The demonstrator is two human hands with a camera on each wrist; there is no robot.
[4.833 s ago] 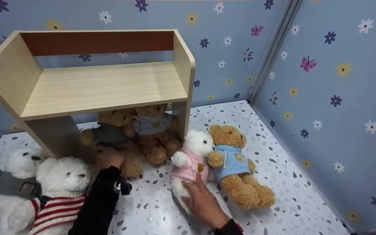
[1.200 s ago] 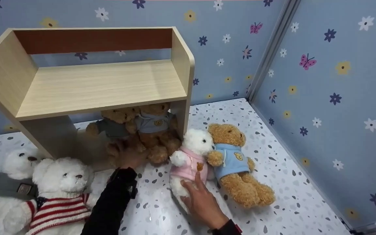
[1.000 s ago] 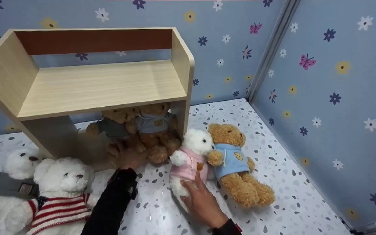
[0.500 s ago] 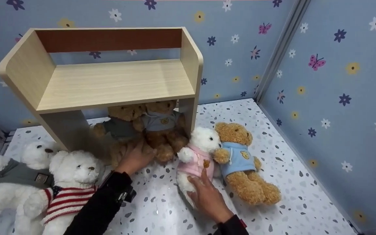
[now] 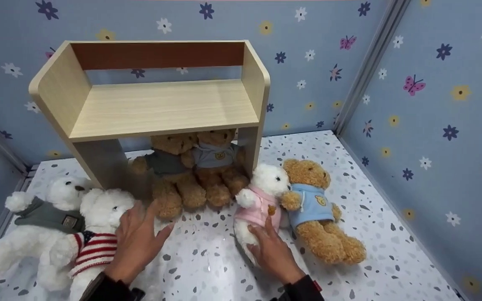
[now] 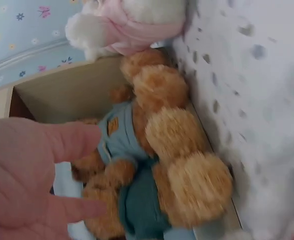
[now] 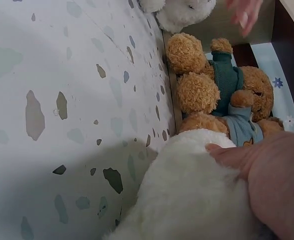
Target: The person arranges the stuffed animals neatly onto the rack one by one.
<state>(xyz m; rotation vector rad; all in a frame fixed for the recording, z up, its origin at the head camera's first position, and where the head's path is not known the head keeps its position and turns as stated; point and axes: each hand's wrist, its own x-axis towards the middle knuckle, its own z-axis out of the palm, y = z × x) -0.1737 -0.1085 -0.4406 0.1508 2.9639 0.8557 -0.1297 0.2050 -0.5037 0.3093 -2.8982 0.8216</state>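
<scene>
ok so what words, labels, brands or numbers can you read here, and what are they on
No word, brand or number is readable in any view.
Patch on the far-left white bear's gray top: too small to read.
Red tag on the right sleeve: too small to read.
Brown emblem on the pink hoodie and yellow emblem on the bright blue hoodie: no legible lettering.

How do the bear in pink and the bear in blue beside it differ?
The bear in pink is white; the bear in blue is golden brown. The right hand rests on the bear in pink; no hand touches the bear in blue. Both are fluffy and lie outside the shelf.
</scene>
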